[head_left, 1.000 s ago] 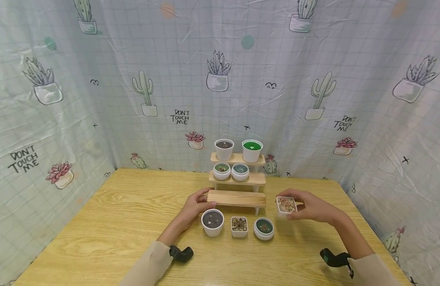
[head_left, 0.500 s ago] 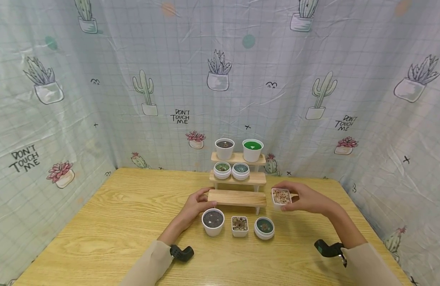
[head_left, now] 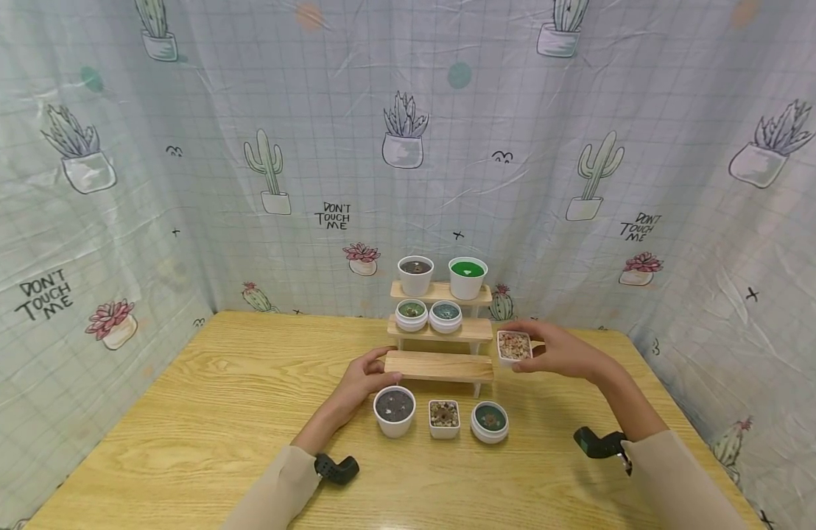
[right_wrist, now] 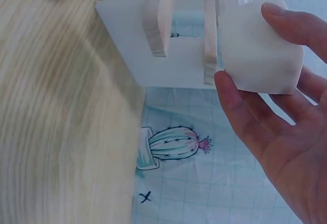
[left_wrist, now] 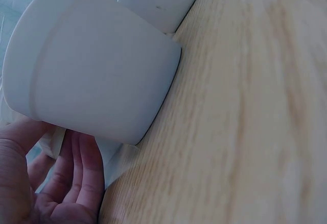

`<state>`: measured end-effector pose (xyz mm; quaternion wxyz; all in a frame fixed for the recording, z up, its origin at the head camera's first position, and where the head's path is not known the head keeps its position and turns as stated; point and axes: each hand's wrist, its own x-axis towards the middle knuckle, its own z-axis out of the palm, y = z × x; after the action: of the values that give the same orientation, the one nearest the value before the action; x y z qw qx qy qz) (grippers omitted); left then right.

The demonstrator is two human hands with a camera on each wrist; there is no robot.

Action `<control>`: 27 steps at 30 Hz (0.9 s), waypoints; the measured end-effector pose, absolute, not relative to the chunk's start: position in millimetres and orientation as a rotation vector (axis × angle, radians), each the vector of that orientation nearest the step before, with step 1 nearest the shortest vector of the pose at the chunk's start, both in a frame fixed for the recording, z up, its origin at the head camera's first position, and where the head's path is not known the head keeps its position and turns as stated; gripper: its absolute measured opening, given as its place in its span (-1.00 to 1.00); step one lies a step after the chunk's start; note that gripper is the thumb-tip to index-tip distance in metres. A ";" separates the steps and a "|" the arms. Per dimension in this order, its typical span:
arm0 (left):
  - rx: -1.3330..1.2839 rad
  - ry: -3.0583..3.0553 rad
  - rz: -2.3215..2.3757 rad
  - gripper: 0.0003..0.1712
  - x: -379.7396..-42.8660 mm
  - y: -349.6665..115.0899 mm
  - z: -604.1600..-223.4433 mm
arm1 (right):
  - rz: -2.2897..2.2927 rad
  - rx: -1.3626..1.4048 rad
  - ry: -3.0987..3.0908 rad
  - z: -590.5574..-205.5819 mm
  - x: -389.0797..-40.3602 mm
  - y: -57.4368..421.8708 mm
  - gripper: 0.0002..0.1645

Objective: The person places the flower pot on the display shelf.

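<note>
- The right hand (head_left: 559, 353) is gripping a square pot (head_left: 515, 347) by its sides just beside the stand (head_left: 477, 330), its fingers probably leaving the base free.
- The left hand (head_left: 356, 383) is clasping the bottom shelf's (head_left: 439, 366) end, seemingly steadying it.
- Three pots (head_left: 444, 421) are sitting within reach on the worktop (head_left: 249, 397).

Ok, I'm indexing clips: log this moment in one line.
left hand: holds left end of bottom shelf | right hand: holds square pebble pot aloft | upper shelves: two pots each | table: three pots
</note>
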<state>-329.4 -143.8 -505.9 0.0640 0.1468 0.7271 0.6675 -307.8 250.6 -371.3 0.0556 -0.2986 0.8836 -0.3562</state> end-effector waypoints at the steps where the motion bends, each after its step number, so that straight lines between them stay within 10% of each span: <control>1: 0.446 2.199 2.011 -0.19 -329.4 -144.1 -506.1 | -1.084 -0.910 2.681 -370.5 -308.8 249.5 -0.21; 27: 0.409 2.210 2.009 -0.21 -328.7 -144.0 -504.9 | -1.195 -0.851 2.785 -363.7 -332.5 224.4 -0.19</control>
<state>-328.7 -144.0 -504.9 0.0635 0.1353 0.7317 0.6650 -332.5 224.4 -363.7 -0.0032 -0.2704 0.8848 -0.3796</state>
